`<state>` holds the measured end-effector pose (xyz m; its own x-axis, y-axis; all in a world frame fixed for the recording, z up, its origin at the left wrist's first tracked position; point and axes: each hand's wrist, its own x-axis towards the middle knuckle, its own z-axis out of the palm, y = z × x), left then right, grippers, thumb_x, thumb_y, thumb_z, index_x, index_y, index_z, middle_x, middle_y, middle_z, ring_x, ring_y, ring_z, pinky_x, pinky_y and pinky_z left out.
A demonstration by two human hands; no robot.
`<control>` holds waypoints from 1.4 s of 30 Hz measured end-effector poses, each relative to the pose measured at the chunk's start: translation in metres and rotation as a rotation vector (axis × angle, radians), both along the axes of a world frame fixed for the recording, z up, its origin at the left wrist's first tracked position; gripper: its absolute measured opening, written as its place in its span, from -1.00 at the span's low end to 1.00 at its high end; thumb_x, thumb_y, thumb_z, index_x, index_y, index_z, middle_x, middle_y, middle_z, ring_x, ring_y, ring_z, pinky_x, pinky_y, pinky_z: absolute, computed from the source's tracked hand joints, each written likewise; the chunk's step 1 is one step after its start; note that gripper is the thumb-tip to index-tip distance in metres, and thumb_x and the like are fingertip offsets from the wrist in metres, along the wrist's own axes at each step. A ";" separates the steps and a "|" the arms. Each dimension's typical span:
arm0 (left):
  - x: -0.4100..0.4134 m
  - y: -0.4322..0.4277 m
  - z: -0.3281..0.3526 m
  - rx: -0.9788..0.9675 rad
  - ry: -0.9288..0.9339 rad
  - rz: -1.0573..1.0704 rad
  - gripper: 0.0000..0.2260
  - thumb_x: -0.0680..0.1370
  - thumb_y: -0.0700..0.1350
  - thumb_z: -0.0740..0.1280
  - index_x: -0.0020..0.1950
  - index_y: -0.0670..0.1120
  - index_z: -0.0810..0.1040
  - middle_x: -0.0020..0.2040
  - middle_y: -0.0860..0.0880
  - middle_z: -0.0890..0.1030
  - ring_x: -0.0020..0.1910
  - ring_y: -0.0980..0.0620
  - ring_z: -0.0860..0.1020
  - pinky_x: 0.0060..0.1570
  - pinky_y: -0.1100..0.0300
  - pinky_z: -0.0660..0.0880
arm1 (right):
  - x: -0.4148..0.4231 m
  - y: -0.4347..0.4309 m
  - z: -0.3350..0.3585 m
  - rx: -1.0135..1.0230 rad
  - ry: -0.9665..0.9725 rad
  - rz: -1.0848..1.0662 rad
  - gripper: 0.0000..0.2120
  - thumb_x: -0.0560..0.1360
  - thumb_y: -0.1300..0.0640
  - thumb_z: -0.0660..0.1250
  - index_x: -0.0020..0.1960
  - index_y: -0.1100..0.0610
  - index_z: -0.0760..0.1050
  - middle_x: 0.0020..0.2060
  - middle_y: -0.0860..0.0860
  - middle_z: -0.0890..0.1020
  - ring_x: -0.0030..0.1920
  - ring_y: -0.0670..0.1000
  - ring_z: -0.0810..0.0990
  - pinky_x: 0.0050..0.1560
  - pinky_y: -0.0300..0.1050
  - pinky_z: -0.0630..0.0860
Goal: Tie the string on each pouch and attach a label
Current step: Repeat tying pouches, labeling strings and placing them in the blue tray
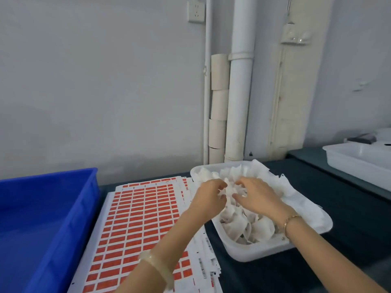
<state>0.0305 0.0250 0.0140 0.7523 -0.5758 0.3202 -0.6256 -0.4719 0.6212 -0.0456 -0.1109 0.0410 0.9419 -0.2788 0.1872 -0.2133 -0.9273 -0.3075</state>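
The dark, cloth-covered worktop [349, 208] runs along a grey wall. A large blue plastic crate [42, 218] stands at its left end. Just right of the crate lies a fanned stack of white sheets [137, 218] carrying rows of orange-red rectangular labels. Any print on the labels, and the small dark marks along the sheet edges, are too blurred to read.

Right of the sheets, and overlapping their edge, sits a white rectangular plastic tray [254, 252]. It is lined with white paper and heaped with small white mesh pouches [254, 227]. A second white plastic tray [359, 161] sits well apart at the far right.

Both hands are over the near tray. The left hand [208, 199] has its fingers curled, thumb above, around a pouch at the top of the heap. The right hand [256, 197] faces it with thumb and forefinger bent toward the same pouch, the other fingers spread. Whether it pinches the pouch cannot be told through the blur.

A pale bangle [156, 265] circles the left wrist and a thin gold bracelet [291, 220] the right.
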 end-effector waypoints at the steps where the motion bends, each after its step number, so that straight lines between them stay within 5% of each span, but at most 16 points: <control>1: 0.005 -0.012 -0.004 0.043 0.012 -0.021 -0.66 0.57 -0.21 0.26 0.36 -0.09 0.46 0.29 -0.05 0.54 0.22 -0.03 0.52 0.20 0.19 0.45 | 0.004 -0.011 -0.004 -0.029 0.062 -0.041 -0.69 0.50 -0.03 0.31 0.13 0.15 0.51 0.04 0.00 0.60 0.05 0.03 0.56 -0.07 -0.13 0.50; 3: 0.013 -0.030 -0.012 0.112 0.024 -0.055 -0.60 0.58 -0.23 0.24 0.42 -0.11 0.37 0.36 -0.08 0.47 0.31 -0.06 0.45 0.27 0.13 0.40 | 0.009 -0.025 -0.013 -0.026 0.149 -0.081 -0.74 0.49 -0.04 0.30 -0.10 0.18 0.49 -0.17 0.01 0.59 -0.10 0.04 0.58 -0.28 -0.17 0.43; 7: 0.023 -0.050 -0.025 0.192 0.062 -0.083 -0.60 0.58 -0.23 0.23 0.44 -0.10 0.36 0.36 -0.07 0.46 0.30 -0.07 0.44 0.27 0.09 0.40 | 0.018 -0.034 -0.034 -0.016 0.151 -0.112 -0.72 0.47 0.03 0.33 0.03 0.23 0.55 -0.08 0.09 0.65 -0.09 0.07 0.62 -0.07 -0.03 0.56; 11: 0.024 -0.064 -0.032 0.241 0.056 -0.081 -0.63 0.59 -0.23 0.22 0.40 -0.08 0.40 0.31 -0.05 0.51 0.24 -0.06 0.48 0.17 0.14 0.41 | 0.026 -0.036 -0.041 -0.016 0.051 -0.169 -0.86 0.45 0.09 0.32 -0.19 0.12 0.62 -0.24 0.01 0.65 -0.14 0.06 0.64 -0.22 -0.12 0.52; 15: 0.021 -0.070 -0.035 0.171 0.037 -0.054 -0.67 0.59 -0.25 0.21 0.34 -0.09 0.47 0.28 -0.06 0.55 0.25 -0.03 0.49 0.12 0.22 0.38 | 0.029 -0.040 -0.041 -0.006 -0.037 -0.186 -0.66 0.48 0.10 0.33 -0.46 -0.03 0.44 -0.43 -0.06 0.50 -0.30 0.03 0.52 -0.36 -0.21 0.36; 20: 0.020 -0.070 -0.027 -0.088 0.035 -0.049 -0.83 0.57 -0.20 0.28 0.09 -0.18 0.63 -0.03 -0.13 0.67 -0.05 -0.07 0.61 -0.07 0.21 0.46 | 0.029 -0.046 -0.025 0.044 -0.128 -0.114 -0.88 0.49 0.07 0.38 -0.18 0.02 0.67 -0.24 -0.03 0.67 -0.18 0.01 0.60 -0.23 -0.14 0.50; 26: 0.016 -0.057 0.003 -0.319 0.077 -0.074 -0.83 0.54 -0.09 0.37 0.01 -0.17 0.64 -0.10 -0.05 0.68 -0.14 0.03 0.60 -0.09 0.18 0.53 | 0.020 -0.038 0.023 0.204 -0.375 0.020 -0.94 0.38 0.13 0.50 -0.25 -0.01 0.69 -0.37 -0.15 0.66 -0.29 -0.22 0.59 -0.28 -0.49 0.39; 31: -0.001 -0.015 0.025 -0.529 0.112 -0.058 -0.84 0.55 -0.04 0.37 -0.11 -0.12 0.59 -0.25 0.10 0.59 -0.24 0.15 0.55 -0.26 0.29 0.48 | 0.011 -0.014 0.055 0.490 -0.448 0.233 -0.94 0.40 0.12 0.50 -0.13 0.07 0.68 -0.24 -0.07 0.71 -0.16 -0.13 0.67 -0.05 -0.29 0.56; 37: -0.029 0.057 0.023 -0.824 0.026 0.332 -0.87 0.49 -0.07 0.43 -0.22 0.04 0.53 -0.28 0.18 0.59 -0.23 0.21 0.57 -0.33 0.44 0.48 | 0.004 0.045 0.048 0.752 -0.756 0.282 -0.92 0.48 0.07 0.41 -0.07 0.05 0.64 -0.25 -0.11 0.69 -0.25 -0.19 0.63 -0.22 -0.41 0.50; 42: -0.045 0.100 0.015 -0.857 -0.249 0.488 -0.88 0.46 -0.09 0.45 -0.20 0.07 0.54 -0.27 0.18 0.58 -0.22 0.14 0.57 -0.28 0.43 0.50 | 0.003 0.113 0.022 0.988 -0.460 0.458 -0.56 0.26 -0.28 0.40 0.01 -0.02 0.61 -0.15 -0.06 0.71 -0.14 -0.06 0.69 -0.11 -0.18 0.59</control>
